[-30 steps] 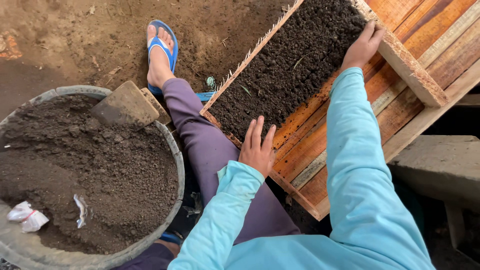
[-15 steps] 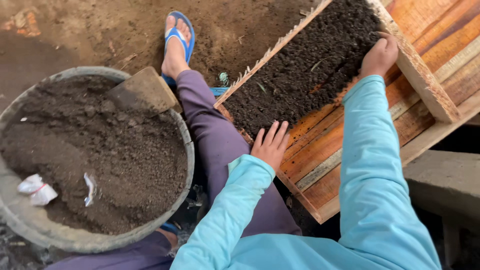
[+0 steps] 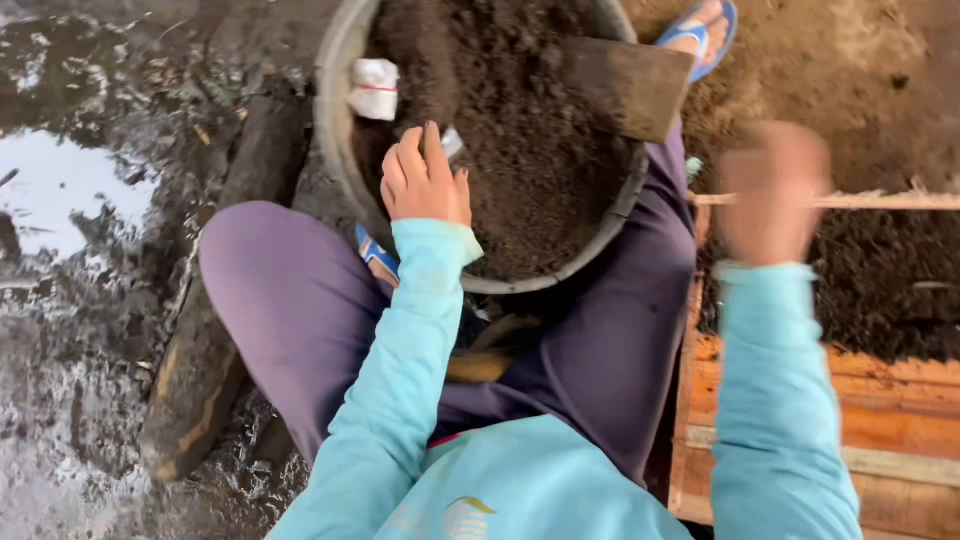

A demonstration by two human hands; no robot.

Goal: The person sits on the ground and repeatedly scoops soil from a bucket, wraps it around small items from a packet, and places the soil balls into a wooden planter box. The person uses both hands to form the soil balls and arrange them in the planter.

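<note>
Over the basin rim [image 3: 335, 120], left hand [image 3: 425, 180] curled, right hand [image 3: 770, 190] blurred

hands: 2, left hand [image 3: 423, 180] and right hand [image 3: 772, 190], the right one blurred
basins of soil: 1, grey basin [image 3: 335, 120]
wooden trays with soil: 1, wooden tray [image 3: 880, 420]
flat metal blades: 1, blade [image 3: 625, 85] in the basin
white scraps: 1 clear, white scrap [image 3: 375, 88]
blue sandals: 2, far sandal [image 3: 705, 30] and near sandal [image 3: 375, 252], the near one partly hidden

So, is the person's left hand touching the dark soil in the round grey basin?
Touching. In the head view the left hand reaches over the round grey basin's rim, and its curled fingers rest on the dark soil, with no gap visible.
</note>
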